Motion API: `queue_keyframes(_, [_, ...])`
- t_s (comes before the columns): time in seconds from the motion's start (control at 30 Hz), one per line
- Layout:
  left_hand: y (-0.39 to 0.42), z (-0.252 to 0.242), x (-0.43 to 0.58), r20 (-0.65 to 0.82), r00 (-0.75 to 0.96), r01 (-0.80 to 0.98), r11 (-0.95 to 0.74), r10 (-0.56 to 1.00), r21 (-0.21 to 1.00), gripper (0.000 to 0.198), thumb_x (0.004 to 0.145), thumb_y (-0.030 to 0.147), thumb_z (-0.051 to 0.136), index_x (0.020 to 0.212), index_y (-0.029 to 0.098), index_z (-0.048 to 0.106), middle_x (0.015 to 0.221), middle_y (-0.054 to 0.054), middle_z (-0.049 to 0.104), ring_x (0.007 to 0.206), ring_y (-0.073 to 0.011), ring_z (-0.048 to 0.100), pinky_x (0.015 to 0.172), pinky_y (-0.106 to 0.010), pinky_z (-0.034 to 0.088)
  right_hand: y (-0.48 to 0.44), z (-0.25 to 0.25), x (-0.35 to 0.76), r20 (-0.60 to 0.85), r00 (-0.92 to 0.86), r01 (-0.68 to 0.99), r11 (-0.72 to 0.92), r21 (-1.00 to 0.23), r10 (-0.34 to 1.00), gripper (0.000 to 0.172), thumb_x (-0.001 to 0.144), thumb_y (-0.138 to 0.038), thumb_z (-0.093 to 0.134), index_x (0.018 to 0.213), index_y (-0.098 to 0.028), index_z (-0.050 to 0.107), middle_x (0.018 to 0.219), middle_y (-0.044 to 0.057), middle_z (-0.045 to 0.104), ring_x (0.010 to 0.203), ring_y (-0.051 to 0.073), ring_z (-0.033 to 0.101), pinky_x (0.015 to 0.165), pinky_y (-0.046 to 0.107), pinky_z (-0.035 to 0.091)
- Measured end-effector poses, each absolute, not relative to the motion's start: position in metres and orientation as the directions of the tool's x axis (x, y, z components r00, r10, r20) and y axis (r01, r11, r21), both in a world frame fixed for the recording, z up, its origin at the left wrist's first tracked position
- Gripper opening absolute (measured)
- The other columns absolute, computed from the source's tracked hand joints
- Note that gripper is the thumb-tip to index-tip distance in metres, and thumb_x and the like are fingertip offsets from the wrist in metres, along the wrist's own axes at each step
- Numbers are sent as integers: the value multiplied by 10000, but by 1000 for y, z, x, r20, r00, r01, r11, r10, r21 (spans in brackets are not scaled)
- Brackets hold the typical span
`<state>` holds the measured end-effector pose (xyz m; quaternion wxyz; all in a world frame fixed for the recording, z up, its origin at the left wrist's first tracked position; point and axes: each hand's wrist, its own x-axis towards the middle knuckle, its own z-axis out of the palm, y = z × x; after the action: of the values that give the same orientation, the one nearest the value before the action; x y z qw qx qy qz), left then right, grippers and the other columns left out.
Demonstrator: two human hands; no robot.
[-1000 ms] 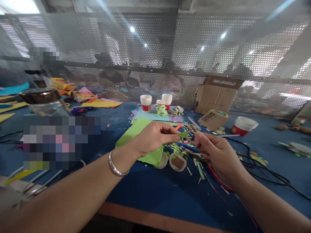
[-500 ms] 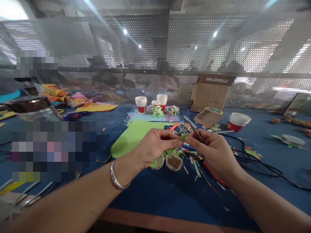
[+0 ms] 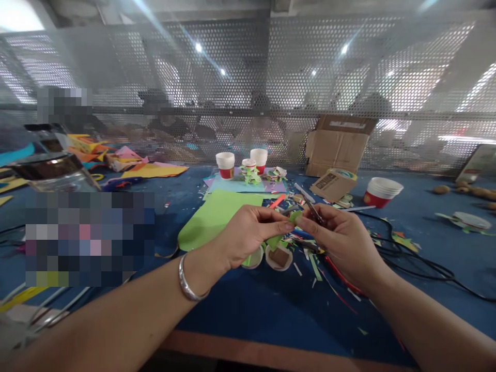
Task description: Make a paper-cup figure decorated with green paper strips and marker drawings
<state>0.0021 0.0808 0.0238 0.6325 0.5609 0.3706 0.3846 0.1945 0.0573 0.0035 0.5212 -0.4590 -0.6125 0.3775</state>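
Observation:
My left hand (image 3: 248, 235) pinches a small green paper piece (image 3: 293, 217) between thumb and fingers above the blue table. My right hand (image 3: 341, 243) is closed round small scissors (image 3: 312, 207), whose blades point up and away at the paper piece. Both hands meet at the middle of the view. Below them lie two small white cups (image 3: 278, 257), one with a brown piece inside, among green and red paper scraps. A large green paper sheet (image 3: 217, 217) lies just behind my left hand.
Red-and-white paper cups (image 3: 225, 165) with green cutouts stand on pale sheets at the back. A cardboard box (image 3: 338, 144) leans on the perforated screen; a stack of cups (image 3: 382, 192) sits right. Black cables (image 3: 422, 268) run right. Coloured papers (image 3: 151, 170) and a jar (image 3: 50, 173) lie left.
My hands have come together: the right hand with the scissors moved left and up to the green piece held by my left hand. The view shifted slightly.

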Motion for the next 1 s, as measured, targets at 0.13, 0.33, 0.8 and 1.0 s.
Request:
queue_keyframes(0.13, [81,27,0,-35,513,-25,55,858,998,130,681,226,884,731,146,794,707,0,697,685,-92,561,705,-244,412,57,5,195,286,-68,210,294,-932,956,307,841,-485,779,822,-187,710,712,-14,585,669,134,485,622,289,370])
queue_keyframes(0.33, [83,32,-4,5,524,38,-29,852,999,63,748,197,824,771,144,799,754,-21,715,725,-114,583,742,-269,423,54,9,194,255,-93,238,270,-933,963,370,803,-543,802,807,-184,712,723,1,609,678,148,503,641,299,394])
queue_keyframes(0.8, [80,28,11,-99,298,-354,206,950,913,177,672,264,902,718,155,770,655,29,583,581,-65,374,594,-257,255,58,9,193,195,-172,182,226,-957,966,222,804,-404,800,811,-190,743,709,-23,590,662,127,462,622,269,369])
queue_keyframes(1.0, [79,30,10,-105,287,-326,200,952,924,219,648,287,926,715,156,763,639,31,549,594,-71,400,583,-255,259,58,12,193,183,-159,189,211,-959,970,245,784,-421,817,762,-193,729,686,-19,580,648,131,465,599,266,374])
